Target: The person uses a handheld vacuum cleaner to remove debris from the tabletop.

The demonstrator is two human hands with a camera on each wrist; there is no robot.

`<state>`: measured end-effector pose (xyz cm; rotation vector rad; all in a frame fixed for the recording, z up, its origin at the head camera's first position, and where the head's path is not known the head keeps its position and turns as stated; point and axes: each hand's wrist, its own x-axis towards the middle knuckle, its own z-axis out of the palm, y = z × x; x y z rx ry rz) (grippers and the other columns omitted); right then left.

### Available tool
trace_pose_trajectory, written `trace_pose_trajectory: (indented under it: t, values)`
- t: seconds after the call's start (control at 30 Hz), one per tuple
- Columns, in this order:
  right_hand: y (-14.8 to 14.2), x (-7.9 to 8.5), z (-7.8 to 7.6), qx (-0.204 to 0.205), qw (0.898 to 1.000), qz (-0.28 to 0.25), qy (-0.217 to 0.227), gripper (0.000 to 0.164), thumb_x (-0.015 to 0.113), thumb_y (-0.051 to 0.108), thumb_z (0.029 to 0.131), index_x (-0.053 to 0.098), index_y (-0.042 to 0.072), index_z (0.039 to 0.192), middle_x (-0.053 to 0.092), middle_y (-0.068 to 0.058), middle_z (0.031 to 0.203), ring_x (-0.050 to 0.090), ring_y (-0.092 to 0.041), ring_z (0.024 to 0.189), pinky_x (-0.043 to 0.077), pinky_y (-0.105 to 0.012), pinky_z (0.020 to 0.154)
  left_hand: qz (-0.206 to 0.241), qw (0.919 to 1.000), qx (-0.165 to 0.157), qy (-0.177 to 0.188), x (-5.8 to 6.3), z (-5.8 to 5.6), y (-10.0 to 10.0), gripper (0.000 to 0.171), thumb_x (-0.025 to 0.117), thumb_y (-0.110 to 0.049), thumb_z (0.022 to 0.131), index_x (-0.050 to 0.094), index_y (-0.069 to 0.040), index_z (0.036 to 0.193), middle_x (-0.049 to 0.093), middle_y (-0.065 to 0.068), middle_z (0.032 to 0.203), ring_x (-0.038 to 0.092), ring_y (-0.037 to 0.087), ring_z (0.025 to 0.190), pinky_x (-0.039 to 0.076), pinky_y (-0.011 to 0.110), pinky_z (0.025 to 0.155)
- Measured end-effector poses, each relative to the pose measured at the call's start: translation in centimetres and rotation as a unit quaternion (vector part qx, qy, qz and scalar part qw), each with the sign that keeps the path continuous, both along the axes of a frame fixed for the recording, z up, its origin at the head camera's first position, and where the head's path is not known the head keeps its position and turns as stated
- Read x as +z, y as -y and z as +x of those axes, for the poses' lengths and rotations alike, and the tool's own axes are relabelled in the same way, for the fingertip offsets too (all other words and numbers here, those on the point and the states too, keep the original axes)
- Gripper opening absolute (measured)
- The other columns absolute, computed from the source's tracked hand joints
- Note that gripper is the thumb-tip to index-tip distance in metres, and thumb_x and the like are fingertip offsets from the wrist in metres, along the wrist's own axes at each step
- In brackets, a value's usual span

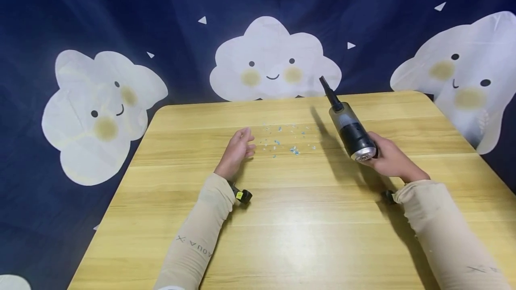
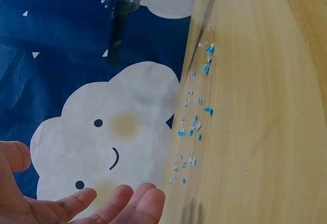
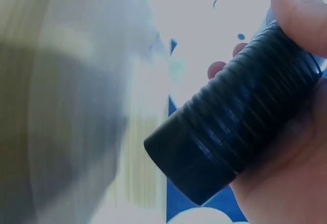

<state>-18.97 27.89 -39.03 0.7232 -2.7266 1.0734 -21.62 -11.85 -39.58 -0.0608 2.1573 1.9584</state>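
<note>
My right hand (image 1: 386, 153) grips a handheld vacuum cleaner (image 1: 351, 131) by its ribbed black handle (image 3: 235, 106), holding it above the right side of the table. Its body is black with a see-through dust cup, and a narrow black nozzle (image 1: 331, 94) points up and away toward the back. Small blue and white scraps (image 1: 295, 151) lie scattered over the middle of the table. Just left of them is my left hand (image 1: 238, 149), its fingers loosely bent with nothing in them. In the left wrist view the scraps (image 2: 195, 127) stretch beyond the fingertips.
The wooden table (image 1: 290, 236) has rounded far corners. Behind it hangs a dark blue curtain (image 1: 177, 21) printed with white smiling clouds and small triangles. A black wrist camera (image 1: 243, 196) is strapped at the left cuff.
</note>
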Motion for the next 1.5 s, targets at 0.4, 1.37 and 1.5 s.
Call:
trace_pose_trajectory:
  t: [0.4, 1.37, 1.5]
  values:
    - [3.6, 1.0, -0.1, -0.049, 0.991, -0.113, 0.053, 0.048, 0.076, -0.001, 0.075, 0.053, -0.003, 0.117, 0.059, -0.013, 0.093, 0.054, -0.019, 0.083, 0.043, -0.04, 0.078, -0.011, 0.9999, -0.003, 0.0, 0.2, 0.0, -0.1, 0.061, 0.034, -0.05, 0.1, 0.028, -0.008, 0.145, 0.039, 0.02, 0.144, 0.046, 0.036, 0.123, 0.044, 0.046, 0.101]
    - [7.4, 7.3, 1.6, -0.083, 0.877, -0.459, 0.116, 0.02, 0.069, 0.003, 0.084, 0.051, 0.005, 0.094, 0.059, 0.0, 0.066, 0.058, -0.012, 0.05, 0.051, -0.021, 0.049, 0.061, 0.9971, 0.039, 0.025, -0.6, 0.0, 0.1, 0.044, 0.054, -0.032, 0.097, 0.043, -0.005, 0.131, 0.045, 0.023, 0.136, 0.052, 0.037, 0.117, 0.046, 0.044, 0.099]
    - [6.8, 7.6, 2.0, -0.085, 0.875, -0.458, 0.135, 0.02, 0.069, 0.005, 0.085, 0.05, 0.003, 0.093, 0.059, -0.001, 0.065, 0.059, -0.013, 0.05, 0.052, -0.022, 0.049, 0.154, 0.9841, 0.06, 0.066, -1.0, -0.3, 0.0, 0.043, 0.052, -0.024, 0.099, 0.038, -0.001, 0.133, 0.041, 0.024, 0.139, 0.048, 0.039, 0.121, 0.044, 0.045, 0.101]
